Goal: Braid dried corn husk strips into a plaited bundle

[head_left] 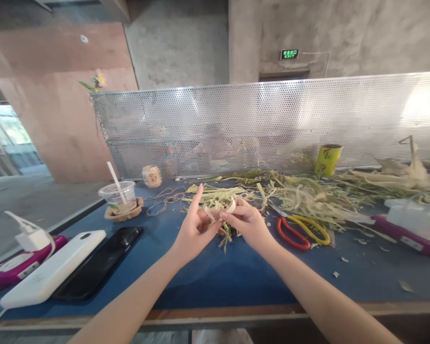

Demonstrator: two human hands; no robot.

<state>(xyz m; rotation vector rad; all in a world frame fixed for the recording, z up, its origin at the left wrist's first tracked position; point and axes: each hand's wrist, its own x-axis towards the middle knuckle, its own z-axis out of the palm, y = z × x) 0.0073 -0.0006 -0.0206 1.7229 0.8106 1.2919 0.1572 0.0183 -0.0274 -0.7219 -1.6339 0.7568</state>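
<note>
Pale, curled plant material [231, 205] is pinched narrowly between fingers of left hand [192, 228] and right hand [250, 223].

I've got a blue-topped table [215, 282] carrying a black smartphone [98, 265] at my ten o'clock, a pulp cup holder [125, 216] at eleven, plant strips [294, 193] and red-and-yellow-handled scissors [289, 218] at one, a magenta power strip [397, 231] at two.

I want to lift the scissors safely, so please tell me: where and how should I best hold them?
Probably best to grip the scissors by their red and yellow handles, coming from the near side with the right hand. The finger loops lie towards the person, right of that hand, while the blades point away, towards the plant strips.
</note>
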